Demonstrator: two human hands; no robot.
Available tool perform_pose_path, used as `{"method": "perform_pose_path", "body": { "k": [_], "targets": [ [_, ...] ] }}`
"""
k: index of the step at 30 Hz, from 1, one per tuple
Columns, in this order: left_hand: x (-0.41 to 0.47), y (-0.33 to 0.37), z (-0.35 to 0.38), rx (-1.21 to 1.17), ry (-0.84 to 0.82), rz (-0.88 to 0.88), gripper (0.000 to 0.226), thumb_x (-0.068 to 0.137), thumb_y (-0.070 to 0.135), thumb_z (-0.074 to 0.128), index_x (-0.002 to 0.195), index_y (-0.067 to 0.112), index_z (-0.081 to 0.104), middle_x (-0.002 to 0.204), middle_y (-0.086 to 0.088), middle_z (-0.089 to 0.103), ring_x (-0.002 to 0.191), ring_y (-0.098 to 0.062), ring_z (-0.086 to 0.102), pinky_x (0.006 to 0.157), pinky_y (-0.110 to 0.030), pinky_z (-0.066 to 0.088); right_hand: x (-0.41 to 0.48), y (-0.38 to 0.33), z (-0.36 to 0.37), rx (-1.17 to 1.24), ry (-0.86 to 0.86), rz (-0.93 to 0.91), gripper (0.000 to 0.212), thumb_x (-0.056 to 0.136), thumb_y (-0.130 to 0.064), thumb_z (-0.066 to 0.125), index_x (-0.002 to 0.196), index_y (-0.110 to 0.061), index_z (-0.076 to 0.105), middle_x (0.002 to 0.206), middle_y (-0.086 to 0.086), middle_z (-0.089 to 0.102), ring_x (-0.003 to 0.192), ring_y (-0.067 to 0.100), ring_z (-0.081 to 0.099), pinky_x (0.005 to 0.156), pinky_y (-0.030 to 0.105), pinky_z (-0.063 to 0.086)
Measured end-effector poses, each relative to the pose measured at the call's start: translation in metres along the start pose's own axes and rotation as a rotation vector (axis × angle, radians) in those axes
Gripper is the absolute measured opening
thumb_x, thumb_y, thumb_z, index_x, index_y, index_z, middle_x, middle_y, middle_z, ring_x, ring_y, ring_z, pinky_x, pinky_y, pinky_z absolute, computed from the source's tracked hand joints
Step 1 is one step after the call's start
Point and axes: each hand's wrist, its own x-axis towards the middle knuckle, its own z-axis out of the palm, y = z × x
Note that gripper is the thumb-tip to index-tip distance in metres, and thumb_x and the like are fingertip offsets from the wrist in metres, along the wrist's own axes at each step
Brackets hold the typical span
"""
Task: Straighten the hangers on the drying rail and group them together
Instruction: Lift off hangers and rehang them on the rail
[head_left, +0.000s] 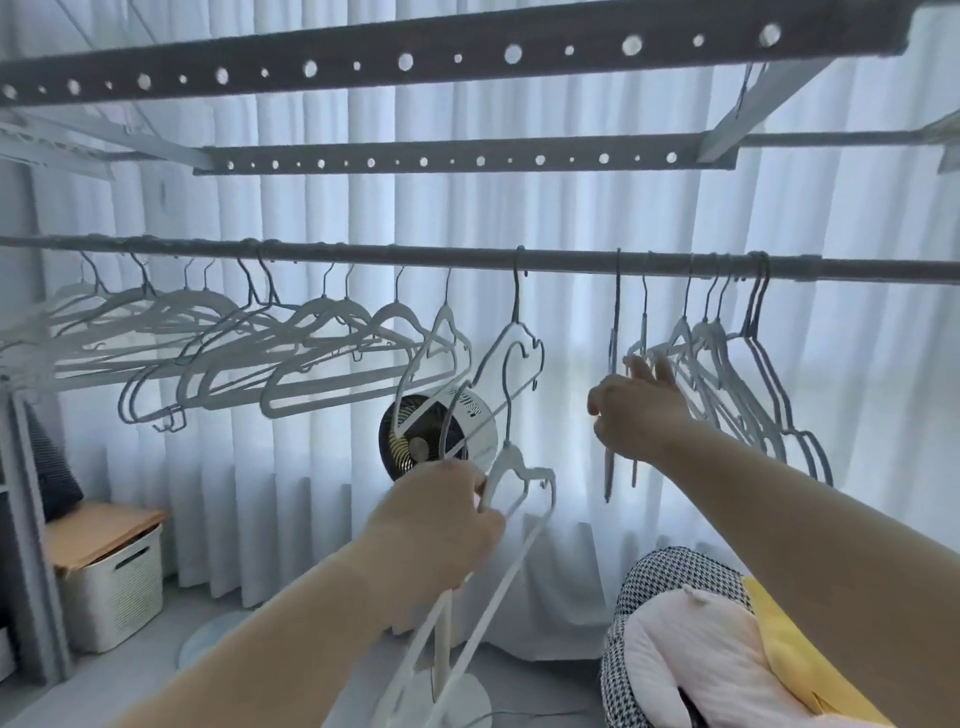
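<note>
1. The left hand (436, 525) has its fingers curled round a slim pale-grey hanger (511, 457), held below the grey metal drying rail (363, 254).
2. The right hand (639, 410) has straight fingertips touching the clustered grey hangers (727, 364) on the rail; whether it grips them cannot be told.

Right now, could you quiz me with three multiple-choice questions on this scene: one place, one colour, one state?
1. The fan is: A on a shelf; B beyond the hangers, before the curtain; C on a table.
2. The lid on the basket is: A orange-tan; B green; C black.
3. Against the rail, the hanger in the left hand is: A hooked on; B off it, lower; C above it.
Key: B, it shows through the hangers; A, its top is orange-tan; B, its hook sits below the rail.
</note>
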Motion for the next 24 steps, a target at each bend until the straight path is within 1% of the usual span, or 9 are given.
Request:
{"method": "perform_pose_path", "body": {
  "k": [3, 5, 8, 11, 12, 14, 16, 20, 24],
  "targets": [
    [0.029, 0.015, -0.005, 0.069, 0.021, 0.014, 0.015, 0.080, 0.016, 0.045, 0.070, 0.011, 0.056, 0.056, 0.002, 0.054, 0.034, -0.010, 0.051, 0.041, -0.018, 0.042, 0.007, 0.012, 0.003, 0.023, 0.008, 0.010, 0.037, 0.085, -0.014, 0.038, 0.119, -0.017, 0.054, 0.135, 0.004, 0.047, 0.137, 0.028, 0.018, 0.115, 0.045, 0.000],
    [0.050, 0.024, -0.008, 0.045, 0.039, -0.001, 0.016, 0.079, 0.015, 0.045, 0.075, 0.008, 0.060, 0.058, 0.000, 0.059, 0.030, -0.009, 0.051, 0.040, -0.015, 0.044, 0.011, 0.019, 0.005, 0.067, 0.014, -0.011, 0.037, 0.088, -0.017, 0.037, 0.121, -0.019, 0.053, 0.139, 0.004, 0.044, 0.139, 0.027, 0.015, 0.115, 0.044, 0.000],
    [0.079, 0.038, -0.014, 0.005, 0.075, -0.004, 0.016, 0.080, 0.015, 0.047, 0.075, 0.008, 0.061, 0.053, -0.001, 0.060, 0.029, -0.008, 0.052, 0.046, -0.020, 0.047, 0.017, 0.031, 0.007, 0.134, 0.055, -0.077, 0.036, 0.090, -0.021, 0.040, 0.124, -0.021, 0.050, 0.143, 0.002, 0.040, 0.140, 0.024, 0.014, 0.116, 0.040, 0.002],
    [0.105, 0.054, -0.018, -0.026, 0.117, 0.009, 0.018, 0.082, 0.015, 0.049, 0.077, 0.004, 0.062, 0.053, -0.005, 0.062, 0.037, -0.018, 0.057, 0.053, -0.030, 0.054, 0.028, 0.045, 0.004, 0.179, 0.130, -0.136, 0.039, 0.089, -0.025, 0.043, 0.128, -0.020, 0.047, 0.144, 0.001, 0.038, 0.138, 0.022, 0.020, 0.116, 0.037, 0.006],
    [0.114, 0.060, -0.019, -0.014, 0.129, 0.012, 0.018, 0.082, 0.014, 0.049, 0.075, 0.004, 0.061, 0.053, -0.005, 0.062, 0.038, -0.018, 0.057, 0.052, -0.029, 0.054, 0.033, 0.050, 0.002, 0.196, 0.150, -0.140, 0.041, 0.089, -0.026, 0.044, 0.130, -0.020, 0.045, 0.145, 0.001, 0.037, 0.138, 0.021, 0.021, 0.116, 0.036, 0.007],
    [0.130, 0.072, -0.022, 0.007, 0.147, 0.009, 0.020, 0.083, 0.013, 0.049, 0.066, 0.008, 0.058, 0.052, -0.004, 0.061, 0.031, -0.012, 0.055, 0.040, -0.018, 0.048, 0.044, 0.061, -0.004, 0.219, 0.192, -0.139, 0.045, 0.088, -0.028, 0.045, 0.133, -0.020, 0.041, 0.147, 0.001, 0.033, 0.138, 0.021, 0.022, 0.116, 0.036, 0.008],
    [0.145, 0.082, -0.023, 0.008, 0.158, -0.003, 0.021, 0.084, 0.012, 0.048, 0.066, 0.007, 0.057, 0.053, -0.006, 0.061, 0.027, -0.011, 0.053, 0.033, -0.014, 0.042, 0.054, 0.071, -0.009, 0.232, 0.250, -0.137, 0.047, 0.088, -0.027, 0.045, 0.134, -0.019, 0.039, 0.149, 0.003, 0.030, 0.138, 0.022, 0.021, 0.115, 0.036, 0.010],
    [0.169, 0.096, -0.019, 0.040, 0.198, -0.035, 0.017, 0.084, 0.013, 0.049, 0.085, 0.002, 0.062, 0.061, -0.009, 0.064, 0.040, -0.018, 0.057, 0.045, -0.022, 0.049, 0.078, 0.086, -0.015, 0.232, 0.365, -0.144, 0.051, 0.089, -0.026, 0.044, 0.137, -0.016, 0.030, 0.151, 0.007, 0.021, 0.139, 0.025, 0.017, 0.114, 0.035, 0.009],
    [0.185, 0.100, -0.009, 0.083, 0.192, -0.080, 0.013, 0.084, 0.011, 0.047, 0.081, 0.003, 0.058, 0.062, -0.010, 0.063, 0.042, -0.020, 0.056, 0.046, -0.022, 0.046, 0.099, 0.096, -0.015, 0.217, 0.412, -0.154, 0.057, 0.089, -0.027, 0.046, 0.140, -0.014, 0.024, 0.150, 0.009, 0.023, 0.138, 0.026, 0.019, 0.115, 0.036, 0.008]
  ]
}}
